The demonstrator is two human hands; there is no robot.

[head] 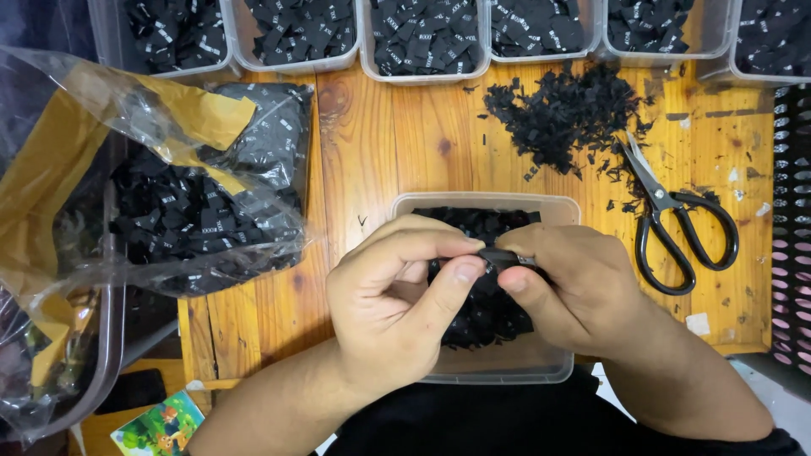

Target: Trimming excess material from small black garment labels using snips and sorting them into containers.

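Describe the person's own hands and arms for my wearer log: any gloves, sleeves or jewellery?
Both hands are bare: the left hand and the right hand wear no gloves, and no rings show on the fingers in view. The forearms are uncovered, with no sleeve, watch or bracelet on the wrists. Fingernails are short and unpainted. A dark garment covers the body at the bottom edge.

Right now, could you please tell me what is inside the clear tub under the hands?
The tub holds a heap of small black labels. Both hands, left and right, cover its middle, so that part stays hidden.

Even bright light (bag glare)
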